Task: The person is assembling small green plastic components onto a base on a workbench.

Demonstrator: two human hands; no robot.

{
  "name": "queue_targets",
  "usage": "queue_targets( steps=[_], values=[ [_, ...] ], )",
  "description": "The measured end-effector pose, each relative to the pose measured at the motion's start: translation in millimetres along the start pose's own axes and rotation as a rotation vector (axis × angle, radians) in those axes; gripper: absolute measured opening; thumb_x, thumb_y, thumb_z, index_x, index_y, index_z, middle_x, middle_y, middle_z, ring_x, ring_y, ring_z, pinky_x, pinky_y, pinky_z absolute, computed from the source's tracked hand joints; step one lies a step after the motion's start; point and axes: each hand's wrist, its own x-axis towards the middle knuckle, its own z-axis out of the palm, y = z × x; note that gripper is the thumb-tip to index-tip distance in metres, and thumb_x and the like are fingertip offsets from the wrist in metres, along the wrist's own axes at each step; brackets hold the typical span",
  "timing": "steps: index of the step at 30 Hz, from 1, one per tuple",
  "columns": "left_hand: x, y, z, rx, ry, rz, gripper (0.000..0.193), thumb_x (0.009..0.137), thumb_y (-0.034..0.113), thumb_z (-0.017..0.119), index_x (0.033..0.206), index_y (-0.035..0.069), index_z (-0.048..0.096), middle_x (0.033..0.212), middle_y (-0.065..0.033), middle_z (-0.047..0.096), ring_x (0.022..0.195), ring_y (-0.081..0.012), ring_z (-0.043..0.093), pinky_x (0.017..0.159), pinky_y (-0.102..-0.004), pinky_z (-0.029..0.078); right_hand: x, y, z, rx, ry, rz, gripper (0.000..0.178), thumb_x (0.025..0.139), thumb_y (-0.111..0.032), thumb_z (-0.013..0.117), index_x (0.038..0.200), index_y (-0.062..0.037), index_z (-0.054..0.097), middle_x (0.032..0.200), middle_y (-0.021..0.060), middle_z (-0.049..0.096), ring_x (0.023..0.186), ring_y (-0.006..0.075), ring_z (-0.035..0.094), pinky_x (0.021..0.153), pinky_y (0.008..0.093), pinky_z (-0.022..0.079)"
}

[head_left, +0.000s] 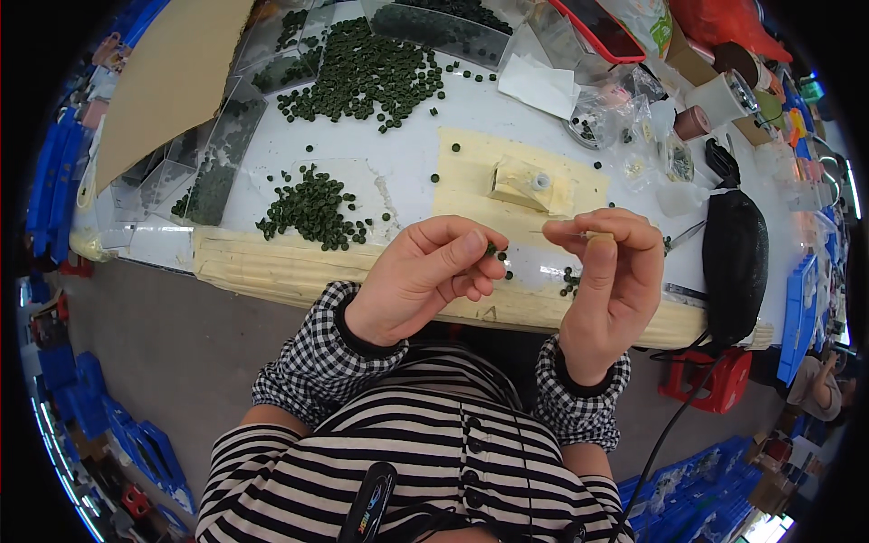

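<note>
My left hand [433, 271] is closed in a pinch, with a small dark green round piece [491, 248] at its fingertips. Facing it, my right hand [614, 285] grips a thin needle-like pin [540, 233] pointing toward the left hand; a pale yellow wrap shows by the thumb tip. The two hands are apart, above the table's near edge. A few loose green pieces [568, 282] lie beside the right hand. Left of the left hand spreads a small pile of green pieces [312, 210]. Just beyond the hands stands a tape-wrapped block [520, 184] on a yellowish taped patch [462, 204].
A larger heap of green pieces [371, 72] lies farther back, near clear plastic trays [237, 136] and a cardboard sheet [167, 86]. At right are a black bag [735, 262], tweezers [688, 235], plastic bags, a thread spool [692, 123] and a red-edged phone [602, 27]. Yellowish tape [272, 271] covers the front edge.
</note>
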Motion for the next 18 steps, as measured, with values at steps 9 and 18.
queue_targets(
  steps=[9,18],
  values=[
    [-2.9,2.9,5.5,0.429,0.14,0.299,0.024,0.09,0.002,0.062,0.113,-0.004,0.062,0.098,-0.0153,0.069,0.087,-0.0166,0.067,0.079,-0.0266,0.056,28.5,36.5,-13.5,-0.823,0.037,-0.424,0.012,0.08,0.001,0.068,0.091,-0.0008,0.062,0.09,0.0104,0.06,0.081,0.0266,0.058,0.07,0.0332,0.047],
    [-4.8,3.3,7.1,0.488,0.133,0.363,0.029,0.086,-0.005,0.065,0.114,-0.007,0.06,0.102,-0.0159,0.068,0.095,-0.0175,0.067,0.085,-0.0271,0.055,24.2,42.7,-12.2,-0.926,-0.07,-0.354,0.018,0.079,0.0,0.069,0.096,-0.0033,0.065,0.093,0.0092,0.059,0.086,0.0259,0.055,0.073,0.0338,0.045]
  ],
)
